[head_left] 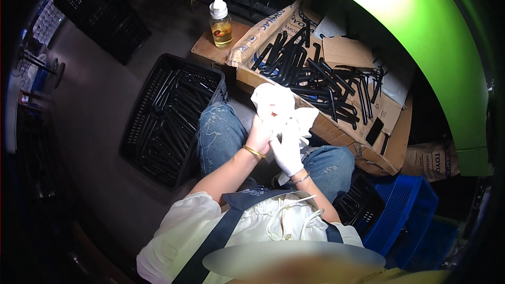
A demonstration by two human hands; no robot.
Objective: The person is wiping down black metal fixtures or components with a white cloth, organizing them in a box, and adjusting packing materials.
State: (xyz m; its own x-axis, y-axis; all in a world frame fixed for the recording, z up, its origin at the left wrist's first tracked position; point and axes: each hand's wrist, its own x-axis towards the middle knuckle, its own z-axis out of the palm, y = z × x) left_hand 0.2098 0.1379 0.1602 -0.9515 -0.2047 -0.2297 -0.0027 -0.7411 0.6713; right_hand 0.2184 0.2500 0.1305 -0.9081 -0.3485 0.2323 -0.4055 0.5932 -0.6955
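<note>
A bunched white cloth (pixel 274 100) is held up over my knees, at the near side of the cardboard box. My left hand (pixel 259 135), bare and with a gold bangle at its wrist, grips the cloth from below; the fingertips are mostly hidden in its folds. Close beside it on the right, my right hand (pixel 286 156) wears a white glove and is closed at the cloth's lower part. White on white makes its fingers hard to separate from the fabric. Beyond both hands, many black bent tube-like parts (pixel 329 76) lie heaped in the open cardboard box (pixel 329 131).
On the left, a black crate (pixel 138 118) stands full of long black parts. A bottle (pixel 221 23) of yellowish liquid sits on a brown box (pixel 197 47). Blue crates (pixel 397 213) are at the right. A large green curved panel (pixel 421 26) overhangs the right side.
</note>
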